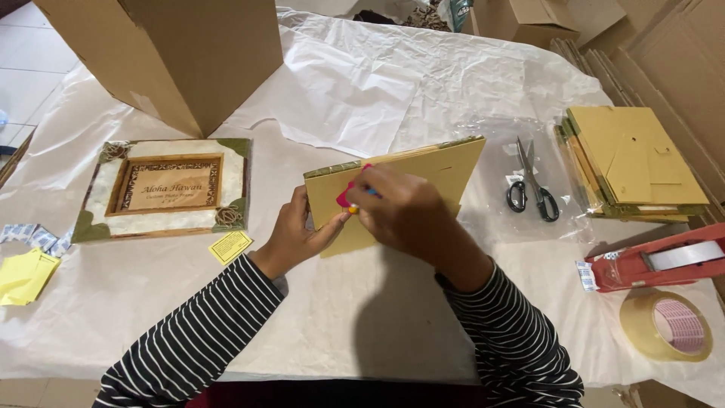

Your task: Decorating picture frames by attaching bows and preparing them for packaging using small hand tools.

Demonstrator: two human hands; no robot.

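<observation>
A picture frame (445,162) lies tilted, yellow cardboard back up, in the middle of the paper-covered table (362,302). My left hand (294,234) steadies its near-left edge. My right hand (400,208) rests on the back and grips a small tool (349,198) with a pink and blue handle and a yellow tip, pressed against the board. A second frame (168,189) lies face up at the left, with a brown inner border and green corners.
A large cardboard box (174,53) stands at the back left. Scissors (532,185) lie on clear plastic to the right, beside a stack of frames (634,162). A red tape dispenser (657,261) and a tape roll (668,326) sit at the right edge. Yellow slips (24,276) lie far left.
</observation>
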